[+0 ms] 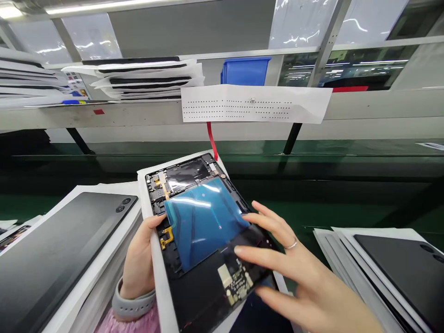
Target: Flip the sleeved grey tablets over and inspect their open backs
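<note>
My left hand (140,259), with a grey band at the wrist, grips the left edge of an opened tablet (187,173); its thumb is on top and its other fingers are hidden beneath. The tablet lies tilted on white sheets, its inner parts showing. Blue glossy film (204,217) covers its middle. Below the film is a dark panel with a small circuit board (237,282), partly blurred. My right hand (294,268), wearing a ring, reaches in from the right with fingers spread. Its fingertips lie over the panel and the film's right edge; I cannot tell how firmly they touch.
Grey tablets lie on white sheet stacks at left (79,231) and right (391,263). A shelf ahead carries stacked white and black sheets (149,78) and a blue bin (245,71). A perforated paper strip (256,104) hangs on its edge, a red ribbon (211,138) below.
</note>
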`<act>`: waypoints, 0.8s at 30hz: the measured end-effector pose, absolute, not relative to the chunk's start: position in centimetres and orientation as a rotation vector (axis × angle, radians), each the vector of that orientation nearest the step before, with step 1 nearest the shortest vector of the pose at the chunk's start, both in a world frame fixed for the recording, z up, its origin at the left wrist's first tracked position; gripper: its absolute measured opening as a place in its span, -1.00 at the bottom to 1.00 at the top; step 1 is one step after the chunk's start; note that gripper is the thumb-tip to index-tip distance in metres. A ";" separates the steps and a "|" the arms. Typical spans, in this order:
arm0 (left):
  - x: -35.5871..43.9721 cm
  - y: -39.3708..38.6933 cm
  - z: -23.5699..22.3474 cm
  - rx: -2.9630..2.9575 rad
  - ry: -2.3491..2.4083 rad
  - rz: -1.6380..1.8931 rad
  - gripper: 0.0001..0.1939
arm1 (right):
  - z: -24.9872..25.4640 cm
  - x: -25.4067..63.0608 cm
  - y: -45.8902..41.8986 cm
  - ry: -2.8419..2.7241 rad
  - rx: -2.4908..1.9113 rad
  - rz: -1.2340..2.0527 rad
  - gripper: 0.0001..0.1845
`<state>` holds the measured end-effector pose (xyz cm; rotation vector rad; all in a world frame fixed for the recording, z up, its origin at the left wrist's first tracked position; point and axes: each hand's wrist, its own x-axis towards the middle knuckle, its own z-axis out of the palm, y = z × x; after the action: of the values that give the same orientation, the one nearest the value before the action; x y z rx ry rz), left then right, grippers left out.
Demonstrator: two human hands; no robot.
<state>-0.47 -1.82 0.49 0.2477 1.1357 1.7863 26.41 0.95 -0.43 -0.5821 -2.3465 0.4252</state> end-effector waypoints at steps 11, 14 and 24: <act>-1.6 -1.5 -1.7 0.272 0.805 1.481 -0.76 | -1.3 23.4 3.3 -1.401 -0.848 1.556 -0.70; -1.1 -1.6 -0.7 0.266 0.752 1.373 -0.74 | -1.5 23.1 3.6 -1.360 -0.854 1.550 -0.65; -0.7 -1.9 -0.6 0.407 0.578 1.272 -0.51 | -0.3 23.8 2.4 -1.236 -0.833 1.653 -0.79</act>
<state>-0.73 -1.86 -0.57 0.4069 0.5782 1.2716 23.77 2.44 -0.34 -0.8333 -1.2362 1.6529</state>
